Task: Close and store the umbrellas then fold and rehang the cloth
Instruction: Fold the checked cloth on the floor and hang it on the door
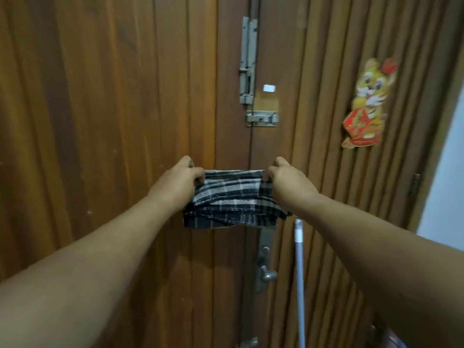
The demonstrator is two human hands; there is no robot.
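Folded plaid cloth (232, 197), black and white with thin pale stripes, stacked in several layers with frayed lower edges. Its long axis runs horizontally, left to right, with the top fold taut and the layers hanging downward. The cloth is held up in front of a wooden double door (113, 109), at the seam between the two leaves. The left hand (179, 179) pinches the upper left corner; the right hand (288, 180) pinches the upper right corner, both closed on the fabric. Above: a vertical slide bolt (248, 61) and a horizontal latch (262, 118). Below, partly covered by the cloth: a metal lever handle (266, 268). A grey pole (300, 280) leans beside it. A tiger decoration (369, 104) is stuck on the right leaf.
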